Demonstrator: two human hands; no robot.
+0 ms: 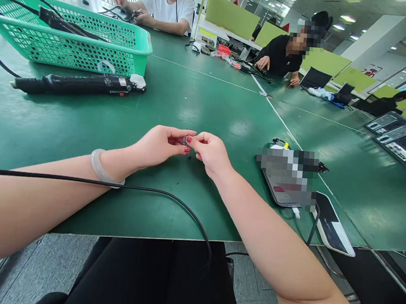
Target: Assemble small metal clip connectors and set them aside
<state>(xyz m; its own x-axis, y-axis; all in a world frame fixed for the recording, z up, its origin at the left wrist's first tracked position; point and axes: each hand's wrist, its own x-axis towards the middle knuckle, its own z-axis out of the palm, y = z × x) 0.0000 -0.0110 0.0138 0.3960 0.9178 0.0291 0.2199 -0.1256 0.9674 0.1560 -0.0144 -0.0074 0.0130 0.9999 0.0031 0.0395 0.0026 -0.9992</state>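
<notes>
Pinching a small dark part (184,140) between left hand (156,144) and right hand (212,155), over the green table (142,208).
Both grips are narrow, fingertips meeting at the part; the step looks like fine two-handed handling, and the next move calls for light, steady pressure. Beyond, a black device (85,84) lies beside the basket (140,53).

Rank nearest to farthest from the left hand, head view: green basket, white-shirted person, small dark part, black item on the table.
1. Small dark part: in the left hand.
2. Black item: ahead-left, on the table.
3. Green basket: just behind that item.
4. White-shirted person: farther across.
</notes>
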